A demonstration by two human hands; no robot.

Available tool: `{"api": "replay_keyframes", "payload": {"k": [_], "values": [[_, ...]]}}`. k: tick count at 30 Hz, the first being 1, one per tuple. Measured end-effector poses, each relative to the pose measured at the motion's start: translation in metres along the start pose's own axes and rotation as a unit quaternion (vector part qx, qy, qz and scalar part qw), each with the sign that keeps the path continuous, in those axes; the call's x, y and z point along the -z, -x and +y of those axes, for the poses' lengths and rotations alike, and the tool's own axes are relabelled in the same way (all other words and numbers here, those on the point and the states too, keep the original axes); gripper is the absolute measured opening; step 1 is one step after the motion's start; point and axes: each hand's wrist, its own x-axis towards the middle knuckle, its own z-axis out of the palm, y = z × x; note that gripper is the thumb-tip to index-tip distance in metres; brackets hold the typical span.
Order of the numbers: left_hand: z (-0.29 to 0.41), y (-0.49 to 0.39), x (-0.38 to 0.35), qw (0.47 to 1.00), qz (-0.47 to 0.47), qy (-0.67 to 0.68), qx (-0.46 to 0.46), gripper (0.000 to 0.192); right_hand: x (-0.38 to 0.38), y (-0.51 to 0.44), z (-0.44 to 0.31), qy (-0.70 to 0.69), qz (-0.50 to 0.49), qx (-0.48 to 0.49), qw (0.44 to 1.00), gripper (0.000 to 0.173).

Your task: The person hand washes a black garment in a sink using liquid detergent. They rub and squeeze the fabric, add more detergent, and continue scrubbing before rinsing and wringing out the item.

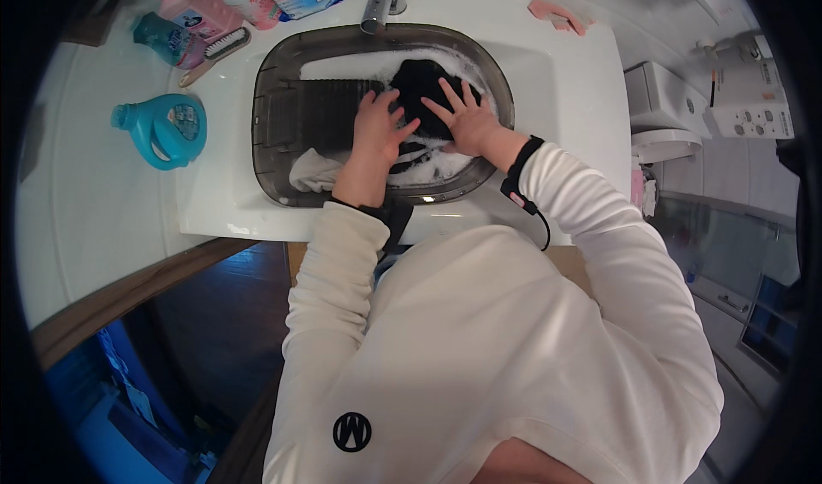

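A dark translucent plastic washbasin sits in the white sink, holding sudsy water. Its left half carries a ribbed washboard. A wet black cloth lies bunched in the foam on the right. My right hand rests on that cloth with fingers spread. My left hand is over the washboard's right edge, fingers apart, beside the cloth; whether it touches the cloth I cannot tell. A pale wet cloth lies at the basin's lower left, partly behind my left wrist.
A chrome faucet overhangs the basin's back rim. On the left ledge are a teal detergent jug, a scrub brush, a pink bottle and other bottles. A pink cloth or glove lies back right. A toilet stands to the right.
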Motion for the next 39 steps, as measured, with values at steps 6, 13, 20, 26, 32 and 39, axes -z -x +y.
{"api": "replay_keyframes", "payload": {"k": [6,13,20,26,32,39], "values": [[-0.010,-0.002,0.025,0.997,-0.012,-0.024,0.071,0.072,-0.013,-0.036,0.017,0.052,-0.087,0.031,0.994,0.101],[-0.016,-0.001,0.004,0.995,0.019,-0.061,0.079,0.064,0.005,-0.047,0.057,-0.400,0.064,0.033,0.914,0.042],[0.009,0.002,-0.009,0.987,-0.097,0.029,0.124,0.055,0.074,-0.008,0.029,-0.438,0.167,0.215,0.857,0.040],[0.025,0.019,-0.024,0.979,-0.115,0.132,0.104,0.051,0.093,-0.008,-0.004,-0.652,0.291,0.121,0.690,0.045],[0.014,0.012,-0.036,0.977,-0.095,0.191,-0.003,0.038,0.075,0.012,-0.038,-0.528,0.382,0.207,0.730,0.068],[-0.002,0.019,-0.053,0.971,0.049,0.007,-0.233,0.031,0.071,0.004,-0.050,-0.810,0.222,0.002,0.542,0.041]]}}
